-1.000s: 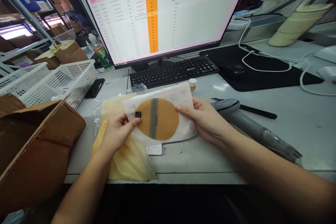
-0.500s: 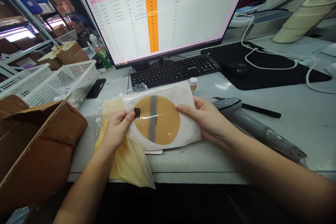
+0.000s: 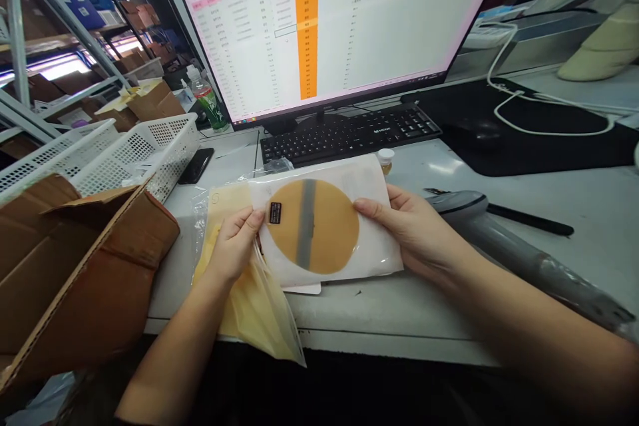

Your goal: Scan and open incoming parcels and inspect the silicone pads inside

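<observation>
A flat white packet (image 3: 377, 213) in glossy clear film is held up over the desk front. On its face is a large tan disc (image 3: 332, 226) crossed by a grey band, with a small black label (image 3: 275, 213) at the disc's left. My left hand (image 3: 234, 243) pinches the packet's left edge with the thumb in front. My right hand (image 3: 424, 233) grips the right side, thumb on top and fingers behind. Beneath my left hand, a clear plastic bag with pale yellow contents (image 3: 259, 319) droops over the desk edge; whether that hand also holds it I cannot tell.
Behind the packet are a keyboard (image 3: 349, 133) and a monitor (image 3: 249, 46) showing a spreadsheet. A barcode scanner (image 3: 519, 253) lies to the right, below a mouse (image 3: 474, 133). At left are a cardboard box (image 3: 110, 266), a white basket (image 3: 174, 140) and a phone (image 3: 197, 166).
The whole scene has shifted slightly to the right in view as the camera turned. Both hands keep their grip on the packet, which stays in nearly the same pose.
</observation>
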The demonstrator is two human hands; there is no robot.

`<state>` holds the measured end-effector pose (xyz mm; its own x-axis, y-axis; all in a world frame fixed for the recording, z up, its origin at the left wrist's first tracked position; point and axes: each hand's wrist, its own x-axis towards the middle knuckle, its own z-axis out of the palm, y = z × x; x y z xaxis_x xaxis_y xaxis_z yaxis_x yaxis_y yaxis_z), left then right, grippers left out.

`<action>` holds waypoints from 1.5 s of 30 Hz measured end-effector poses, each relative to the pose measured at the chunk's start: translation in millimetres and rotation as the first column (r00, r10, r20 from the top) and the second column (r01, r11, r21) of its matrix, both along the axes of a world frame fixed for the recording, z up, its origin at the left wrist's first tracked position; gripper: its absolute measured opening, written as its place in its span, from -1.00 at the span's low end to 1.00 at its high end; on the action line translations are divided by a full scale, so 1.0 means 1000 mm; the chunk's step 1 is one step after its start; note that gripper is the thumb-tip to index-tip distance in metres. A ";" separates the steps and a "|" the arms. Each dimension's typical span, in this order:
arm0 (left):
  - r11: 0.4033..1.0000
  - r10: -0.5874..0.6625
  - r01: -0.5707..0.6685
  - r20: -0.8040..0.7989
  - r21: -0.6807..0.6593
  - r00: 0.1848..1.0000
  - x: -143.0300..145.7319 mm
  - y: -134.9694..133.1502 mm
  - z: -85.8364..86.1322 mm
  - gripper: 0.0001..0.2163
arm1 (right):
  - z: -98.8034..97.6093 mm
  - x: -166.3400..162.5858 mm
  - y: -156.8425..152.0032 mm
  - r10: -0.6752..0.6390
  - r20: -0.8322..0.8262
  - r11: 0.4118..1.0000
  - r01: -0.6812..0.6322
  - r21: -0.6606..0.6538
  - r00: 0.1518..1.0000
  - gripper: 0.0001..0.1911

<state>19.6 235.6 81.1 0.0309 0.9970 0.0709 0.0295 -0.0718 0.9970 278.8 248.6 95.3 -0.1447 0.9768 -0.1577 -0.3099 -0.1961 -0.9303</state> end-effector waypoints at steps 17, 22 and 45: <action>0.995 -0.100 0.100 0.058 0.005 0.993 0.002 -0.001 0.005 -0.67 | -0.001 0.000 0.000 0.006 -0.007 1.000 -0.006 -0.005 1.000 -0.63; 0.991 -0.130 0.129 0.056 0.018 0.990 0.001 -0.001 0.004 -0.70 | 0.000 -0.001 0.000 0.008 -0.005 1.000 -0.008 0.010 1.000 -0.62; 0.994 -0.105 0.104 0.021 0.040 0.994 -0.002 0.001 -0.001 -0.73 | -0.003 0.001 0.002 0.018 0.001 0.999 -0.018 0.029 1.000 -0.59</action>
